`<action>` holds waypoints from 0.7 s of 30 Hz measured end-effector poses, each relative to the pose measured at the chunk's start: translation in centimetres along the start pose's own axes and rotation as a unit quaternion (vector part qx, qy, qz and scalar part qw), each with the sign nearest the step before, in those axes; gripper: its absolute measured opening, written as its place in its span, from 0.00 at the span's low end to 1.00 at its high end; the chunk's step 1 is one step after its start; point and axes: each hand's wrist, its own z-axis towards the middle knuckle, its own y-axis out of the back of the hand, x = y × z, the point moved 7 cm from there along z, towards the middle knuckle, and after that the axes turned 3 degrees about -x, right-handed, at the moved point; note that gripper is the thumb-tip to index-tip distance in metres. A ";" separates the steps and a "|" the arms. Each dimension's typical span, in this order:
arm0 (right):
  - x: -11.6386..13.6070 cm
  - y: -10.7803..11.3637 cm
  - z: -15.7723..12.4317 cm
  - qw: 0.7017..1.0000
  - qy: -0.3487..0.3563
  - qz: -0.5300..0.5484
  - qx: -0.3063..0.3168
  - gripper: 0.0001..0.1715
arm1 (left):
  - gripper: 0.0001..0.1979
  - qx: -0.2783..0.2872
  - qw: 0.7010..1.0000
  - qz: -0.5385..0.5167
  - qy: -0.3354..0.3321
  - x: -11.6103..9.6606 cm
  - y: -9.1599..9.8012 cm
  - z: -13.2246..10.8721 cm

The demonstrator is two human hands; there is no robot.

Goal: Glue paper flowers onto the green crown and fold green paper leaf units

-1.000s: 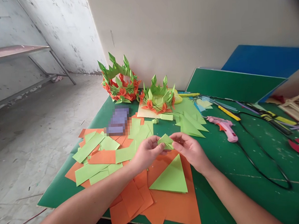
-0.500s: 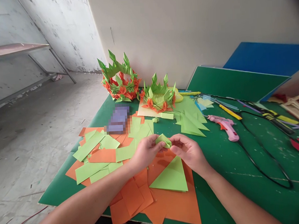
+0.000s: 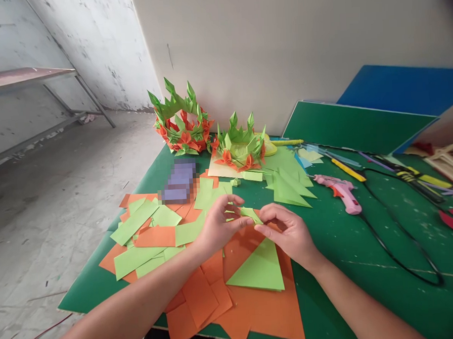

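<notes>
A small piece of folded light-green paper [image 3: 250, 214] is held up between my two hands, above the orange sheets. My right hand [image 3: 286, 232] pinches its right end between thumb and fingertips. At its left side, my left hand [image 3: 220, 225] has the thumb against the paper, with the upper fingers curled and lifted a little off it; the lower fingers are partly hidden. Just below lies a larger green paper triangle [image 3: 260, 271] on a big orange sheet [image 3: 270, 311]. Beyond my hands sits a small folded green piece [image 3: 235, 182].
Two green-and-orange paper crowns [image 3: 185, 136] [image 3: 242, 146] stand at the back. Cut green and orange strips [image 3: 154, 236] cover the left side. Rightward are green triangles [image 3: 290, 189], a pink glue gun [image 3: 341, 191] with its black cord, a yellow cutter [image 3: 348, 169] and other tools.
The folded green paper has been turned and now shows narrower. My left fingers have lifted and loosened from it, while the right fingertips have moved in onto its right end.
</notes>
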 end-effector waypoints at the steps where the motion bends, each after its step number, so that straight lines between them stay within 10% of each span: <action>1: 0.0 -0.1 0.0 1.000 0.000 0.003 0.006 0.10 | 0.18 -0.002 1.000 -0.001 -0.006 -0.1 0.1 0.0; 10: -0.4 -0.8 -0.2 0.998 -0.042 0.037 0.043 0.14 | 0.14 0.017 0.999 0.032 -0.039 -1.0 -0.4 -0.5; 21: -0.2 -1.0 -0.4 0.997 -0.039 0.034 0.061 0.16 | 0.13 0.207 0.967 -0.145 0.038 -0.6 -3.1 -1.9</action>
